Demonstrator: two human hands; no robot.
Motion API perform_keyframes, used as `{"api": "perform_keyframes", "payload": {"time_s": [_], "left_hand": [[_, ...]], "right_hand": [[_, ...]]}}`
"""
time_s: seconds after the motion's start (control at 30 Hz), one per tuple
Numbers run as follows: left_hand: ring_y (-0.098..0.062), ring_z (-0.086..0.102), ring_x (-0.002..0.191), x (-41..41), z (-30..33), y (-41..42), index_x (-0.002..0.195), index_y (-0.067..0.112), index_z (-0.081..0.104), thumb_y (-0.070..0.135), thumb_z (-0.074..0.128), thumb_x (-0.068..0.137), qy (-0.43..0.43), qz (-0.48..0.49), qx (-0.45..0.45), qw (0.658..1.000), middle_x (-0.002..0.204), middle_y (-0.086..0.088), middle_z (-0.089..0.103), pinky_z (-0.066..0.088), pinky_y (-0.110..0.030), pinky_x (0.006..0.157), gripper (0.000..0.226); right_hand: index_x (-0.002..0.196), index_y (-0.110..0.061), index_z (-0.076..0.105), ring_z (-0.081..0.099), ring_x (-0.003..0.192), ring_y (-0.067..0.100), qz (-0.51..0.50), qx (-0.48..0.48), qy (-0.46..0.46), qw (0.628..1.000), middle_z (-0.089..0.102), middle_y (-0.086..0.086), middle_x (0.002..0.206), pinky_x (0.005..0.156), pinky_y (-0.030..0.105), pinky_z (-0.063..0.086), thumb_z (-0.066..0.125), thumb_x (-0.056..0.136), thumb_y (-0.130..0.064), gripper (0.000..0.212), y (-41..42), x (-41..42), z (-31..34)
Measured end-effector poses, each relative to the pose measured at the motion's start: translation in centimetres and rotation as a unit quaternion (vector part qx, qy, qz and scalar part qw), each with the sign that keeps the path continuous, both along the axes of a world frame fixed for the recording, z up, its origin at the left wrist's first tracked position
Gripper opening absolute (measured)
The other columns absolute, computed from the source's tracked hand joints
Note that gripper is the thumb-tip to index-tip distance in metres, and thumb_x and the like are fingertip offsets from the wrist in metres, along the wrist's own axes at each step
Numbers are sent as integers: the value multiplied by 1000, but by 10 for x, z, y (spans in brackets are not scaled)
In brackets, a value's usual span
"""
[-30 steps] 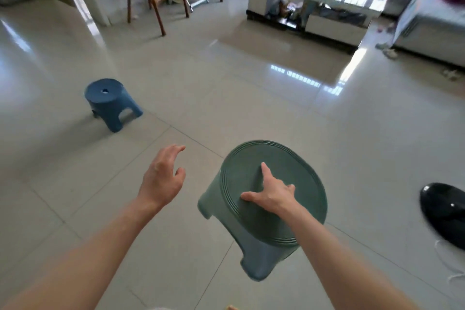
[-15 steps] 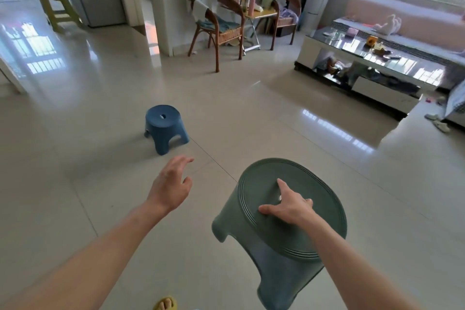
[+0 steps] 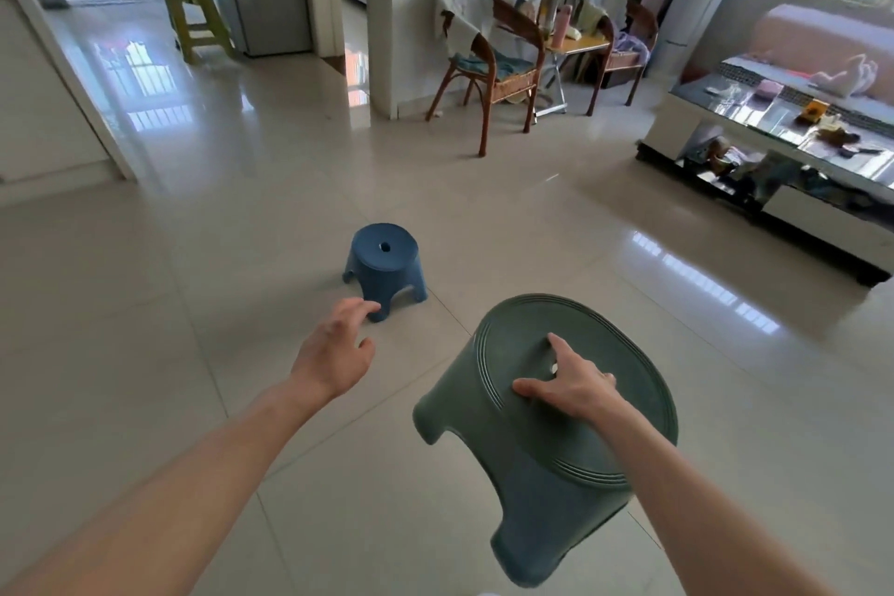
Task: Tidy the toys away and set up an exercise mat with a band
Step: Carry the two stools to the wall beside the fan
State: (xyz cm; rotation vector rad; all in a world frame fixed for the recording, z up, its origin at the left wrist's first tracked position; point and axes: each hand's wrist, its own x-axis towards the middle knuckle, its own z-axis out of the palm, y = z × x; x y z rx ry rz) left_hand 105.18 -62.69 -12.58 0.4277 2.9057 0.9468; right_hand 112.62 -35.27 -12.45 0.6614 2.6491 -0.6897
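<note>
Above the tiles, the blue stool (image 3: 385, 267) now lies nearer the slack, empty left hand (image 3: 334, 353); the right hand (image 3: 568, 383) still grips the green stool (image 3: 542, 450).

A wicker chair (image 3: 488, 68) stood by the wall, beside a folding worktop (image 3: 578, 46) carrying a thermos (image 3: 551, 0). A yellow-green stool (image 3: 196, 17) stood near the doorway; a glass coffee table (image 3: 793, 145) stood right.

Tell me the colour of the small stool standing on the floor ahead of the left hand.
Blue; the small stool shows best in the head view.
</note>
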Motion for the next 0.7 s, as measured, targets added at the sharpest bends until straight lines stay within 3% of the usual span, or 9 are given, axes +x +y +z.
{"api": "perform_keyframes", "payload": {"time_s": [0.37, 0.7], "left_hand": [[-22, 46, 123, -140, -20, 4, 132, 16, 46, 12, 51, 88, -20, 33, -53, 998, 142, -2, 42, 38, -32, 95, 44], [-21, 46, 122, -301, -28, 68, 132, 15, 45, 11, 48, 89, -60, 38, -83, 994, 139, -3, 44, 35, -24, 91, 43]], "right_hand": [[146, -25, 16, 41, 130, 25, 54, -13, -12, 998, 50, 4, 136, 106, 42, 22, 61, 77, -58, 89, 4, -163, -32], [146, -27, 14, 41, 130, 26, 67, -42, -22, 997, 49, 5, 138, 106, 42, 23, 62, 76, -58, 91, 51, -322, -54]]}}
